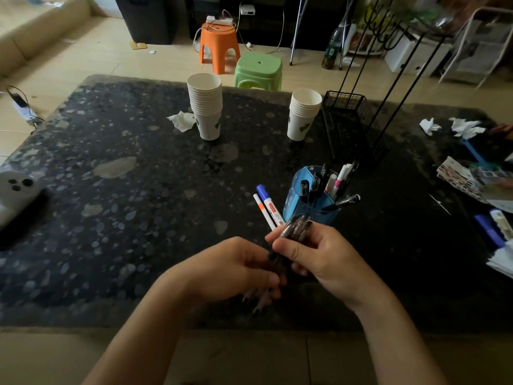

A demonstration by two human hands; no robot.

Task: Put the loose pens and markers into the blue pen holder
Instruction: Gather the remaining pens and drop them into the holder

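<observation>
While both hands meet above the near middle of the dark speckled surface [116,168], the right hand [316,254] has its grip clenched round a bundle of pens [298,226]; dark caps cluster at its fingertips, count not determinable. Two markers rise from the same bundle: one blue-capped marker [268,202] and one slimmer orange-banded marker [263,211]. The left hand [236,269] is curled round the bundle's lower ends, palm inward, thumb on top.

Just beyond the right hand stands the blue pen holder [298,202], upright, already holding about eight pens and markers; one leans out to the right.

Two stacks of paper cups [206,107] stand farther back, well apart. One black wire rack [349,126] stands behind the holder. Three crumpled tissues lie on the surface. Open room lies to the left; the right edge is cluttered, with two more markers [494,226] lying there.
</observation>
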